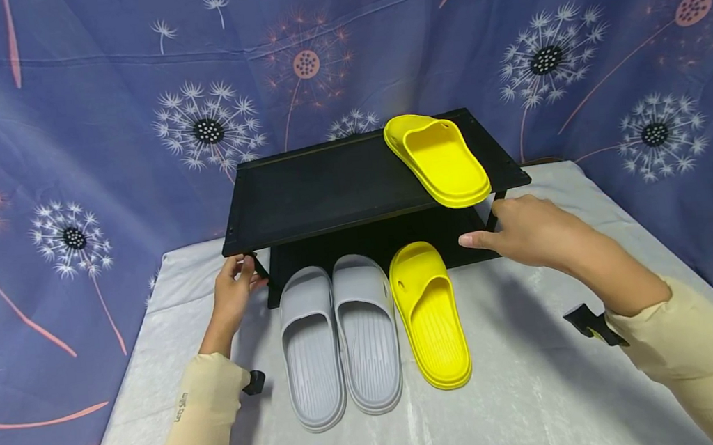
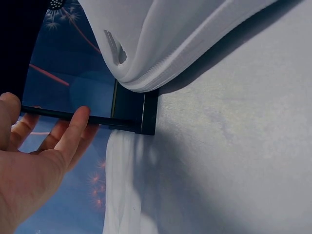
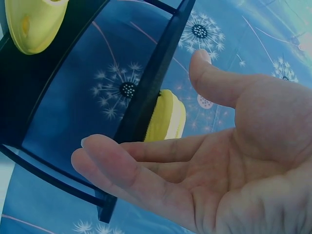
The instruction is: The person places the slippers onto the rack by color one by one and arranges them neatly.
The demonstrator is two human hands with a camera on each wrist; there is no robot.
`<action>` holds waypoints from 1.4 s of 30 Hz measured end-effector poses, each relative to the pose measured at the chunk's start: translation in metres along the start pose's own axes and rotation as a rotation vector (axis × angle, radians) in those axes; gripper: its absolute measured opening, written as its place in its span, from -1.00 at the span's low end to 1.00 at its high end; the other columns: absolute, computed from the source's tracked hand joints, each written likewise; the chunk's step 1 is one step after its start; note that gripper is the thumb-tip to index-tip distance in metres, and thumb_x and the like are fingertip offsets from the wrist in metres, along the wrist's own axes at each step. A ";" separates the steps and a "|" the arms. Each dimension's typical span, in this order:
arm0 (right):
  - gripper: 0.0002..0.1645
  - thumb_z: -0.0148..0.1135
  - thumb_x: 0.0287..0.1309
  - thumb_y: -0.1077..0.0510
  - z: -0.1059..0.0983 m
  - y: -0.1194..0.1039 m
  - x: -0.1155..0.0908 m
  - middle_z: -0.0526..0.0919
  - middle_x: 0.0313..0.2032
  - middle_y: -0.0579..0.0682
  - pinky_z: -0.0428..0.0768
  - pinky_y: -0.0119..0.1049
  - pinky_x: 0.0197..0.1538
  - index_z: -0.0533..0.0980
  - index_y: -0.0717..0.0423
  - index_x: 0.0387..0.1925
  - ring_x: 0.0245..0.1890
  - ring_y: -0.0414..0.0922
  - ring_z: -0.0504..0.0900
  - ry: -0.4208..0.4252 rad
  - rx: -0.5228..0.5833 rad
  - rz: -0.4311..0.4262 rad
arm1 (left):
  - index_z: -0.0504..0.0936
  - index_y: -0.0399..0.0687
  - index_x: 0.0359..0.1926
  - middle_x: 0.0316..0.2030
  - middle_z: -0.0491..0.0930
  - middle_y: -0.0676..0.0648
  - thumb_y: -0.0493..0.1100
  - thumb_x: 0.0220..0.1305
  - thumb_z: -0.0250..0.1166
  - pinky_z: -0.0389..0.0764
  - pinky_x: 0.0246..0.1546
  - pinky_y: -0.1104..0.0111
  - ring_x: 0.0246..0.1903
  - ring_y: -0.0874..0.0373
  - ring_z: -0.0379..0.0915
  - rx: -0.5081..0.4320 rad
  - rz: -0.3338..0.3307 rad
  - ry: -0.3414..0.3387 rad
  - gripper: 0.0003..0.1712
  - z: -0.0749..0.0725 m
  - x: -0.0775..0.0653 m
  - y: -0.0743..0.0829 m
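Left hand (image 1: 234,288) is pinching the black rack (image 1: 316,191) at its left side; right hand (image 1: 536,231), empty, is extending fingers by its right end. One yellow slipper (image 1: 446,159) is resting atop; another yellow slipper (image 1: 437,328) and two grey slippers (image 1: 311,366) are lying in front.

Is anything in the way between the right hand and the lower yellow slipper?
Nothing visible is: in the head view, only open space lies between the right hand and the lower yellow slipper.
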State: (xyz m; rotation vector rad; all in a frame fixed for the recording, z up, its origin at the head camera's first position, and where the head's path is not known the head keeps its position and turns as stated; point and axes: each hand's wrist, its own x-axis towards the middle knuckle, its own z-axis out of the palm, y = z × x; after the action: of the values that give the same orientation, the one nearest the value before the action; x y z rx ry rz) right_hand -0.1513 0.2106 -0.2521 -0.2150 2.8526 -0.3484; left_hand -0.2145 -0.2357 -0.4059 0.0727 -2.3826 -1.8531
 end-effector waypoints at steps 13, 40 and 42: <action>0.08 0.08 0.07 -0.54 0.013 -0.002 0.000 0.59 -0.15 0.35 0.59 -0.02 -0.32 0.45 0.45 0.03 -0.23 0.19 0.58 -0.004 0.015 0.008 | 0.31 -0.35 0.21 -0.03 0.32 -0.24 0.09 0.40 0.01 0.65 -0.01 0.26 -0.13 -0.10 0.54 -0.005 -0.008 0.004 -0.38 -0.001 0.000 0.000; 0.03 0.12 0.16 -0.41 0.043 -0.007 0.000 0.51 0.05 0.43 0.55 0.23 -0.05 0.37 0.49 0.16 0.06 0.37 0.46 -0.045 0.028 -0.050 | 0.30 -0.37 0.19 0.02 0.31 -0.20 0.06 0.41 0.00 0.65 -0.02 0.32 -0.13 -0.08 0.53 -0.017 -0.026 0.002 -0.41 0.000 0.000 -0.001; 0.03 0.11 0.17 -0.42 0.045 -0.008 0.000 0.51 0.06 0.42 0.53 0.25 -0.01 0.37 0.48 0.17 0.09 0.38 0.43 -0.045 0.031 -0.046 | 0.30 -0.37 0.19 0.03 0.30 -0.20 0.04 0.42 0.00 0.64 0.00 0.30 -0.13 -0.09 0.53 -0.026 -0.028 0.000 -0.42 0.000 0.001 -0.002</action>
State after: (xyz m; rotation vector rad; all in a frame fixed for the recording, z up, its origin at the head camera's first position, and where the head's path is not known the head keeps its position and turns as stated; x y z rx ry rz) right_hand -0.1383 0.1925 -0.2927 -0.2789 2.8001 -0.3910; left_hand -0.2157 -0.2363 -0.4074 0.1051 -2.3689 -1.8956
